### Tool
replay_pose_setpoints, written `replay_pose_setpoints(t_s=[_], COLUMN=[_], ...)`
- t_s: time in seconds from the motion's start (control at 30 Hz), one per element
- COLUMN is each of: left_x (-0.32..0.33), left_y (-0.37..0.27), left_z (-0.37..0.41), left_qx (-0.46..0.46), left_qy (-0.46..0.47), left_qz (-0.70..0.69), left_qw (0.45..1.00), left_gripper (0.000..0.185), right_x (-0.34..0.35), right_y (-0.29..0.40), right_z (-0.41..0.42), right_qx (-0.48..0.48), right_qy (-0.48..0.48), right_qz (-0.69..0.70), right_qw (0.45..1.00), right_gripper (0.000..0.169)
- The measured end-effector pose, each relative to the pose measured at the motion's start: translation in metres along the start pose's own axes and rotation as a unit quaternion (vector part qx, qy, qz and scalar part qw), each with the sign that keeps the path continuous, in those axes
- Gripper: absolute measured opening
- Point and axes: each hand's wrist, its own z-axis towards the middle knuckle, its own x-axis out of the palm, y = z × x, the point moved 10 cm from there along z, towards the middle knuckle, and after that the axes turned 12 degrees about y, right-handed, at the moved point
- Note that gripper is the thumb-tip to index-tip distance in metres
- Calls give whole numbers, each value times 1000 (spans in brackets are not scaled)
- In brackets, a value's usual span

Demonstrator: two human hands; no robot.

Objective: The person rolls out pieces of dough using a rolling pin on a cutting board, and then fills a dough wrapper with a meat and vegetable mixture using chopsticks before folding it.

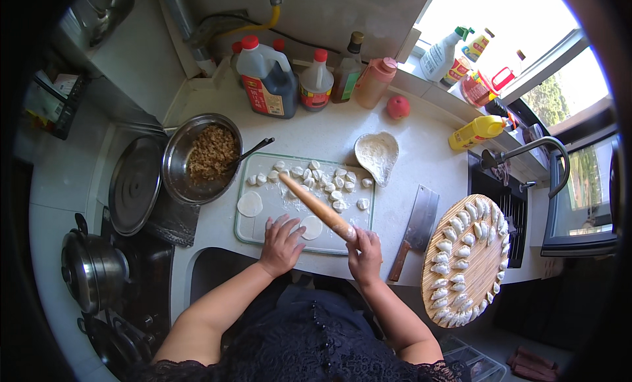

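My right hand (364, 253) grips the near end of a wooden rolling pin (316, 204), which slants up and left above a floured cutting board (301, 245). With fingers apart, my left hand (282, 246) rests at the board's near edge, beside a rolled dough wrapper (311, 228). Another round wrapper (250, 204) lies at the board's left side. Several small dough pieces (338, 182) are scattered over the far half, some partly hidden behind the pin.
A steel bowl of filling (212, 152) with a utensil stands left. A flour dish (376, 155) sits behind the board. To the right lie a cleaver (419, 219) and a round bamboo tray (481, 268) of dumplings. Bottles (269, 80) line the wall; a faucet (528, 147) rises far right.
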Motion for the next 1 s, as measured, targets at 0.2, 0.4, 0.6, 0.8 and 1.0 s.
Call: replay_pose_setpoints(t_s=[0.2, 0.4, 0.6, 0.8, 1.0], left_x=[54, 68, 16, 42, 62], left_y=[-7, 1, 9, -5, -11], left_z=[24, 17, -25, 14, 24], left_qx=[-48, 48, 93, -60, 48], left_qy=[84, 142, 62, 38, 82], left_qz=[22, 139, 84, 30, 74], left_qw=[995, 979, 990, 997, 993], left_gripper=[50, 45, 34, 47, 47], right_x=[-8, 4, 16, 17, 18], right_y=[-16, -28, -19, -37, -29], right_z=[-4, -3, 3, 9, 18], right_qx=[50, 42, -19, 38, 9], right_qy=[-10, 31, 98, 58, 72], right_qz=[18, 10, -98, -50, -54], right_qw=[999, 999, 990, 996, 996], right_gripper=[42, 39, 33, 35, 36])
